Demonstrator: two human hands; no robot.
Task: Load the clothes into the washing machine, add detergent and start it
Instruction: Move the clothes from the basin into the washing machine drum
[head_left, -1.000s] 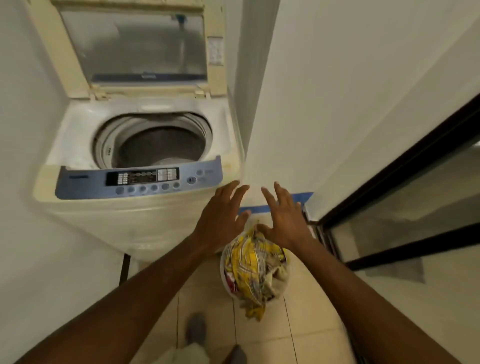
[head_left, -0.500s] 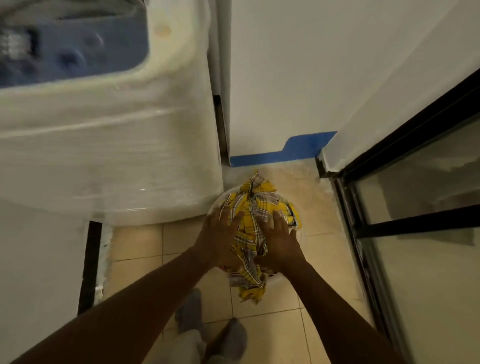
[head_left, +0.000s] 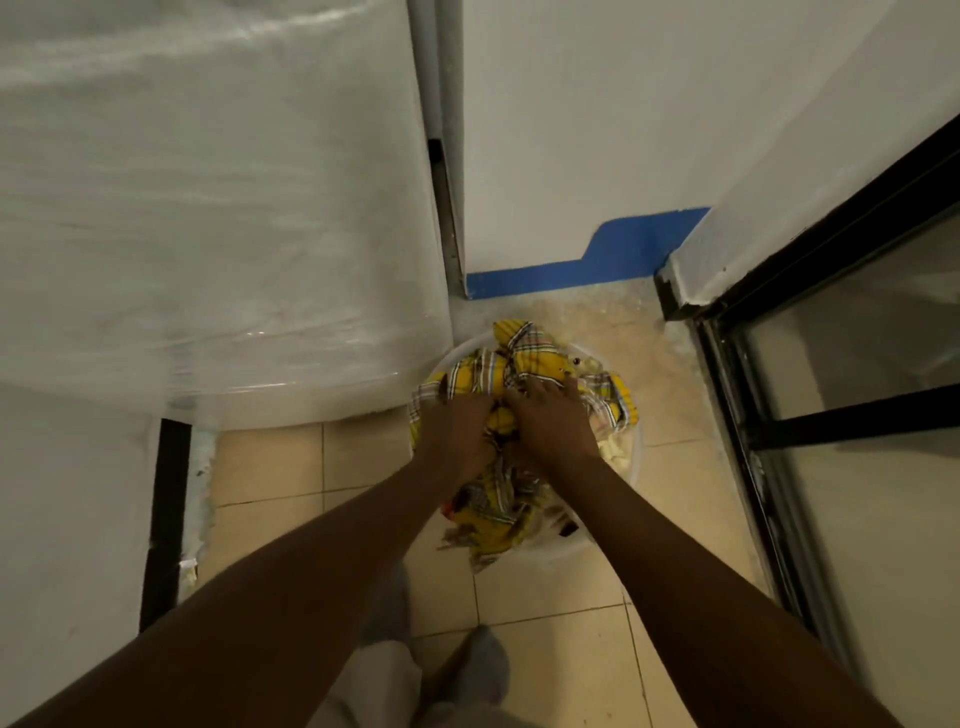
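A pile of clothes topped by a yellow plaid cloth (head_left: 524, 358) fills a white basin (head_left: 635, 453) on the tiled floor, just right of the washing machine (head_left: 208, 208). Only the machine's film-wrapped white front shows; its opening and panel are out of view. My left hand (head_left: 457, 434) is dug into the left side of the pile, its fingers curled into the plaid cloth. My right hand (head_left: 553, 421) lies on top of the pile beside it, fingers spread over the fabric. A fold of cloth bunches up between the two hands.
A white wall with a blue skirting strip (head_left: 582, 267) stands behind the basin. A black-framed glass door (head_left: 810, 415) runs along the right. My feet in grey socks (head_left: 483, 662) stand on the beige tiles below the basin. A dark gap (head_left: 166, 519) sits left of the machine.
I have bent lower, so the machine's top has left the view. Both hands went from hovering above the basin to lying on the clothes, and the left fingers have now sunk into the cloth.
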